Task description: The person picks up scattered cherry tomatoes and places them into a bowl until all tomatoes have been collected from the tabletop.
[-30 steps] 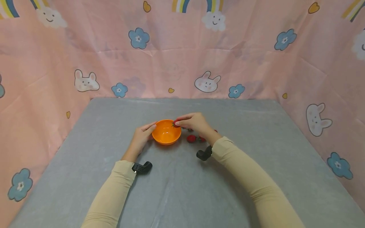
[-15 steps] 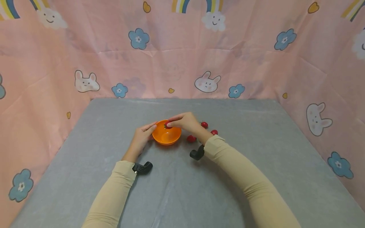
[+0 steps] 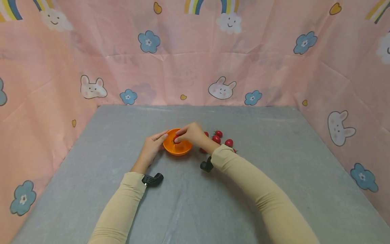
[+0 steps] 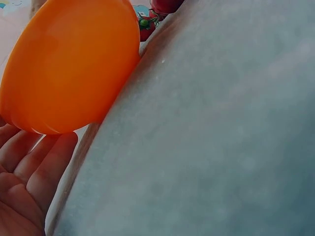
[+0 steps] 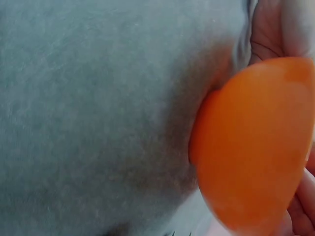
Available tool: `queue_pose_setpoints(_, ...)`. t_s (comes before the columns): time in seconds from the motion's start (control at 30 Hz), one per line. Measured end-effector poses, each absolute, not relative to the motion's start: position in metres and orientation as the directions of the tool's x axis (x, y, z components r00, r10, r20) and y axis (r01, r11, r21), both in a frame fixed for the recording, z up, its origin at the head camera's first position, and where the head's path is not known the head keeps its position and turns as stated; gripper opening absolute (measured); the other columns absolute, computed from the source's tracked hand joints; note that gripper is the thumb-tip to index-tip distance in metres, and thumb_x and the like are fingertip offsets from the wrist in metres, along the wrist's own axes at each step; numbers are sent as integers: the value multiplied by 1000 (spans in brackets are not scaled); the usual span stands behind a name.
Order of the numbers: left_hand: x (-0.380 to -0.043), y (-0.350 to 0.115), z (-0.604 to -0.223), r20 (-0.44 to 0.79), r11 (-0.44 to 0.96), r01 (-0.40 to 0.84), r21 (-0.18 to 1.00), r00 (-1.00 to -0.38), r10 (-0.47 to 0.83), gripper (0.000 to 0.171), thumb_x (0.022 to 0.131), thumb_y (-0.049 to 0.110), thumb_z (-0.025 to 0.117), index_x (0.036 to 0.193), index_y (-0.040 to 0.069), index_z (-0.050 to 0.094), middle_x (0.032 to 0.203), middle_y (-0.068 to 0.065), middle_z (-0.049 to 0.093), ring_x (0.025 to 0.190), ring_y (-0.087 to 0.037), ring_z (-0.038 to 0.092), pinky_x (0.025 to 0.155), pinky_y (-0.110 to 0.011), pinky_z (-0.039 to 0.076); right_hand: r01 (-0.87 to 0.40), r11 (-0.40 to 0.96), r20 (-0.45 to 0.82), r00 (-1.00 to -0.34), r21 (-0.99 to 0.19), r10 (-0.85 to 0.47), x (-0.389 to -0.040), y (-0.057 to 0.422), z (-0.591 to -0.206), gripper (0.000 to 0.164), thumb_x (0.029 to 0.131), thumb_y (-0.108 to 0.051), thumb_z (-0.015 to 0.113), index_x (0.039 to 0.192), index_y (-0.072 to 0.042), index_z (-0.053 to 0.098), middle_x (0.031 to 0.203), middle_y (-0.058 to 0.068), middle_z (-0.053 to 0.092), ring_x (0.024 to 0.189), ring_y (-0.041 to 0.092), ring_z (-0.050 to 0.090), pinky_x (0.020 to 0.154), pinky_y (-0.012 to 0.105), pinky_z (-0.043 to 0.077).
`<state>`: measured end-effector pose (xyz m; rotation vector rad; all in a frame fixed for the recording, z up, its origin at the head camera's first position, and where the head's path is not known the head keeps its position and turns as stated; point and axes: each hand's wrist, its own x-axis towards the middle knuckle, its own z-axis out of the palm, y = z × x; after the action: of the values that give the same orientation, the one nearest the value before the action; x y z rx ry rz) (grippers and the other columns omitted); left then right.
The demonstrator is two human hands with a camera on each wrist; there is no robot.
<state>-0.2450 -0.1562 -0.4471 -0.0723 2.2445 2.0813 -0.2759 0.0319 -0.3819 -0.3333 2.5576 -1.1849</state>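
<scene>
An orange bowl [image 3: 178, 151] stands on the grey-covered table. My left hand [image 3: 150, 147] grips its left side, thumb at the rim; in the left wrist view, the fingers of that hand [image 4: 34, 172] touch the bowl's outer wall [image 4: 74, 64]. Inside the bowl, my right hand [image 3: 195, 135] pinches a red cherry tomato [image 3: 176, 139] with a green stalk, low over the bottom. Whether that tomato touches the bottom, I cannot tell. The right wrist view shows mostly the bowl's outside [image 5: 251, 142], which hides the tomato.
Several more cherry tomatoes [image 3: 216, 139] lie loose to the right of the bowl, some partly behind my right wrist and sleeve. The grey tabletop [image 3: 182, 203] ends at a pink patterned cloth [image 3: 189, 67] behind and at both sides.
My right hand has carried the cherry tomato leftward from the bowl's right rim and down inside it. More loose tomatoes show behind the wrist. Left hand and bowl have stayed put.
</scene>
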Motion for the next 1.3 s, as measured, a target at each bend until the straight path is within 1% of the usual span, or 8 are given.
queue_pose_setpoints(0.27,-241,-155,-438,-112,58,-110,992,-993,35,42,103,25,54,141,7,55,147,-13,53,122,-18,58,81,-17,55,-181,689,-141,-913,-702,-383,-277,22,-388,28,81,-22,83,105,-8,79,107,6,77,108,22,64,95,30,54)
queue_pose_setpoints(0.4,-240,-155,-439,-87,77,-84,993,-996,33,44,102,29,56,140,7,57,146,-14,54,122,-19,59,83,-18,55,-210,695,-135,-904,-688,-406,-278,19,-391,28,80,-21,84,104,-6,79,106,7,77,107,21,65,91,28,55)
queue_pose_setpoints(0.53,-241,-155,-446,-34,60,-32,998,-999,24,48,99,35,61,138,6,60,143,-16,56,113,-13,63,80,-18,56,-225,695,-139,-894,-683,-426,-277,16,-393,27,82,-19,83,104,-5,79,106,8,77,105,21,65,89,27,56)
queue_pose_setpoints(0.6,-240,-155,-445,-28,52,-26,998,-999,24,48,99,34,61,137,6,60,143,-17,56,110,-10,64,79,-17,56,-238,700,-138,-889,-673,-436,-276,15,-393,26,83,-19,82,104,-5,79,106,8,77,105,21,65,89,26,56)
queue_pose_setpoints(0.8,-243,-155,-446,-73,51,-72,996,-997,19,43,102,27,56,140,6,57,145,-14,56,115,-12,62,81,-17,55,-259,723,-142,-885,-640,-443,-275,12,-392,27,83,-19,81,106,-5,79,108,8,77,110,21,63,94,28,54)
queue_pose_setpoints(0.93,-244,-155,-446,-86,47,-85,995,-996,16,42,103,26,56,140,6,57,145,-13,56,114,-13,62,80,-16,55,-238,723,-161,-886,-648,-436,-275,12,-391,30,83,-19,81,109,-5,77,111,8,76,109,21,64,93,28,55)
queue_pose_setpoints(1.1,-243,-155,-446,-78,79,-76,994,-997,20,43,102,30,57,139,8,59,144,-12,57,123,-21,59,83,-18,55,-148,700,-182,-909,-699,-374,-276,20,-385,32,84,-21,81,113,-9,77,116,7,75,112,23,62,98,31,53)
queue_pose_setpoints(1.3,-242,-154,-445,-85,81,-85,993,-996,2,43,102,30,58,138,8,59,144,-12,57,125,-23,58,83,-18,55,-41,604,-168,-944,-796,-285,-275,42,-373,30,86,-22,79,115,-13,76,122,6,73,119,24,61,103,37,51)
